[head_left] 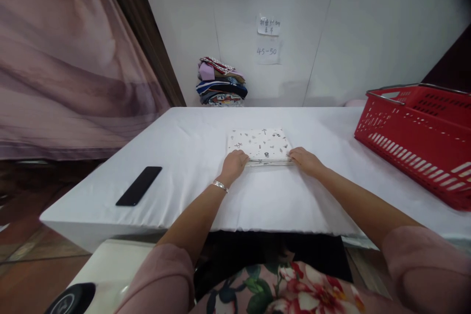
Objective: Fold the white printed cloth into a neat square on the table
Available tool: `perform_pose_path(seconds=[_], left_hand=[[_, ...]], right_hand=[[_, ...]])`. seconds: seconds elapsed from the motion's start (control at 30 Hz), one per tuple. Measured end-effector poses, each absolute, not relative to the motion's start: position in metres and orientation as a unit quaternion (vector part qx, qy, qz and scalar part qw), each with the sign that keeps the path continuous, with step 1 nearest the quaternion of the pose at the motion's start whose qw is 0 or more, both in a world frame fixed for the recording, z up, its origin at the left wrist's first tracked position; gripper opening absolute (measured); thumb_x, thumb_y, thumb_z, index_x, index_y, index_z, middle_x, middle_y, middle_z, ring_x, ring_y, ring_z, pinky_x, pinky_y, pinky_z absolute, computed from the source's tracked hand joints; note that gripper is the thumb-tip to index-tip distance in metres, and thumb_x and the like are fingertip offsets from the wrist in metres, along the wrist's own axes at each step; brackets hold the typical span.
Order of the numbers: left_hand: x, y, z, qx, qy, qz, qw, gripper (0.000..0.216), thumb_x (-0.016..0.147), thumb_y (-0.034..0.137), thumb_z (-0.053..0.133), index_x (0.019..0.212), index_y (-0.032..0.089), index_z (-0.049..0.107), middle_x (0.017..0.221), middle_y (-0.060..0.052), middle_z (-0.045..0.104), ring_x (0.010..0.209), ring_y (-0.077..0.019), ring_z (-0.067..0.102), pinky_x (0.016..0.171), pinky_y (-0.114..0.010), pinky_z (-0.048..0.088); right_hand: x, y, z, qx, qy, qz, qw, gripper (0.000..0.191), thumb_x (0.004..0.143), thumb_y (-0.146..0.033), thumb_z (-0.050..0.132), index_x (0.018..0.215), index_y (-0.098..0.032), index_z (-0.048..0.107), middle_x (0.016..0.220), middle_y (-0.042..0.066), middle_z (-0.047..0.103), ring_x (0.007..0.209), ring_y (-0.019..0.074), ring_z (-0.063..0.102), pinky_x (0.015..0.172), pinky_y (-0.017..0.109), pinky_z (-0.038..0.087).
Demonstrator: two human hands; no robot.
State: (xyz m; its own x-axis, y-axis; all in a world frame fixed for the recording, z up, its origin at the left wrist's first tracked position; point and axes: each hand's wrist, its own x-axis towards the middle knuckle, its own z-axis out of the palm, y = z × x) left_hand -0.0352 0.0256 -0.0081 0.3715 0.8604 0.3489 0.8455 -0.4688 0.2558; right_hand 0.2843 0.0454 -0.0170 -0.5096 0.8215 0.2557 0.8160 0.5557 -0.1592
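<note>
A white cloth [259, 143] with small dark printed motifs lies folded into a flat, layered rectangle on the white-covered table [191, 157]. At its near left corner is my left hand [234, 164], fingers closed on the edge; a silver bracelet circles that wrist. My right hand [303, 159] grips the near right corner in the same way, with its fingertips at the layers. The folded cloth rests on the tabletop between both hands.
A black phone-like slab [139, 186] lies on the table's left part. On the right stands a red plastic basket [415, 142] with metal handles. Beyond the far edge rises a stack of folded fabrics [222, 83]. Two handwritten papers [269, 51] hang on the wall.
</note>
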Motion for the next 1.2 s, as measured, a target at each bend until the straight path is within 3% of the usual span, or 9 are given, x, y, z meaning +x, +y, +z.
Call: perform_pose_path(seconds=[0.3,0.57,0.83,1.2], left_hand=[[-0.043,0.019,-0.016,0.836,0.509,0.204,-0.007,0.015,0.087,0.025,0.054,0.096,0.021,0.066,0.1,-0.005,0.062,0.093,-0.02,0.052,0.079,-0.033,0.041],[-0.046,0.016,-0.016,0.835,0.522,0.16,-0.068,0.022,0.092,0.027,0.046,0.088,0.021,0.066,0.092,-0.006,0.063,0.091,-0.0202,0.052,0.075,-0.033,0.04],[-0.062,0.012,-0.022,0.845,0.503,0.173,-0.061,0.017,0.09,0.024,0.049,0.099,0.021,0.063,0.099,-0.005,0.062,0.096,-0.0193,0.051,0.08,-0.033,0.041],[-0.06,0.002,-0.011,0.838,0.526,0.132,-0.06,0.02,0.09,0.018,0.042,0.094,0.02,0.062,0.097,-0.007,0.06,0.095,-0.0205,0.05,0.081,-0.034,0.038]], right_hand=[[0.291,0.046,-0.018,-0.429,-0.893,-0.008,0.133,0.027,0.087,-0.022,0.042,0.105,-0.022,0.062,0.12,0.008,0.06,0.113,0.0232,0.049,0.089,0.039,0.048],[0.281,0.041,-0.021,-0.465,-0.871,-0.045,0.153,0.028,0.088,-0.018,0.038,0.101,-0.022,0.062,0.114,0.007,0.062,0.108,0.0227,0.053,0.088,0.038,0.049],[0.289,0.04,-0.03,-0.451,-0.877,-0.026,0.166,0.028,0.088,-0.022,0.037,0.102,-0.022,0.061,0.115,0.008,0.061,0.109,0.0239,0.052,0.088,0.041,0.049],[0.293,0.04,-0.037,-0.491,-0.853,0.004,0.177,0.029,0.087,-0.028,0.04,0.108,-0.025,0.06,0.122,0.005,0.059,0.111,0.0241,0.053,0.085,0.04,0.051]])
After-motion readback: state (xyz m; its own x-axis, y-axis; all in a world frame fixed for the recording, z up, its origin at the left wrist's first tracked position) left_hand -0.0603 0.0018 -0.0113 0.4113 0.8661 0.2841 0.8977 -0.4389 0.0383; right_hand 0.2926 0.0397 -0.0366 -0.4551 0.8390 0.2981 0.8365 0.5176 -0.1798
